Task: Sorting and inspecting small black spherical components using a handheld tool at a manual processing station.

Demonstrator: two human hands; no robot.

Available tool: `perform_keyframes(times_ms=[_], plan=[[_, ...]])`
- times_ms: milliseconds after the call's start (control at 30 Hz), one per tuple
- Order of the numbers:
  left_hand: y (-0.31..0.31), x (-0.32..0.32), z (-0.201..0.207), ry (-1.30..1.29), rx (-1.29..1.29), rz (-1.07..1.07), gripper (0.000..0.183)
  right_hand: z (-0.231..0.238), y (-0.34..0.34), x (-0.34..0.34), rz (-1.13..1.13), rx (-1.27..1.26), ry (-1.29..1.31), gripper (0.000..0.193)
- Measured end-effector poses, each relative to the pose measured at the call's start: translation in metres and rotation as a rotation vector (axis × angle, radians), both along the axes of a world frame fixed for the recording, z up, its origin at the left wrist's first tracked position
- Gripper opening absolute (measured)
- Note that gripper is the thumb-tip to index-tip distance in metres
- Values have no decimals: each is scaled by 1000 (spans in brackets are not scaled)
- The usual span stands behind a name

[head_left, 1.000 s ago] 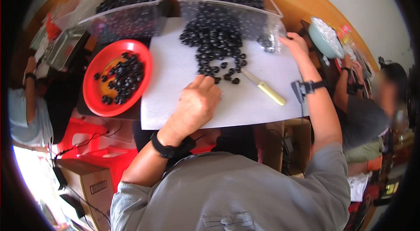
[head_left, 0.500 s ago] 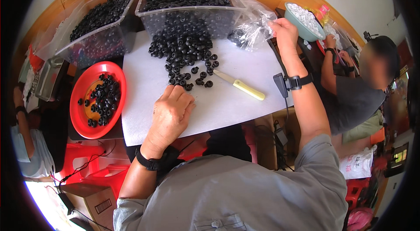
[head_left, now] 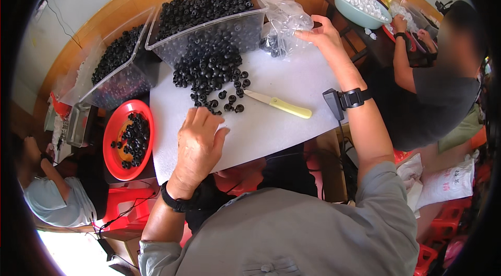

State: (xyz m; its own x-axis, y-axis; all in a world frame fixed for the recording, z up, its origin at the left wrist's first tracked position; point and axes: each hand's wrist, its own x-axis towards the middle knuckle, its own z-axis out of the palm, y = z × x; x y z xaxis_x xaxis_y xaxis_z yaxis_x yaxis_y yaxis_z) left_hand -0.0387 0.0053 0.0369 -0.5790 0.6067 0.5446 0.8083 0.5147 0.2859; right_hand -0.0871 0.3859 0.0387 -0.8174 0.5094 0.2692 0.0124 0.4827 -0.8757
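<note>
A heap of small round black parts (head_left: 209, 69) lies on the white tabletop (head_left: 250, 135), spreading toward me from a clear bin. At its near edge hovers my left hand (head_left: 198, 140), thumb held apart from the bent fingers; nothing shows in it. My right hand (head_left: 329, 41) is raised at the far right of the table, thumb and forefinger spread, beside a clear plastic bag (head_left: 289, 20) that has some black parts in its bottom. Between the hands lies a knife (head_left: 289, 107) with a pale yellow handle, its blade tip toward the heap.
Two clear bins of black parts, one at the back (head_left: 209, 28) and one at left (head_left: 125, 64), border the table. A red oval plate (head_left: 112, 163) holds more. At right, a person (head_left: 438, 88) works near a green basin (head_left: 360, 10) of white pieces. Another person (head_left: 57, 197) sits at left.
My right hand has let go of the bag and its fingers have spread. My left hand has drawn back slightly from the loose parts, its thumb now apart. The view has shifted.
</note>
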Motion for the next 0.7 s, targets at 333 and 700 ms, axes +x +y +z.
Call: perform_keyframes(times_ms=[333, 700], plan=[[148, -70, 12, -448, 303, 71, 48, 15, -21, -10, 268, -237, -25, 10], [172, -109, -33, -593, 505, 199, 15, -23, -2, -20, 209, 55, 72, 40]])
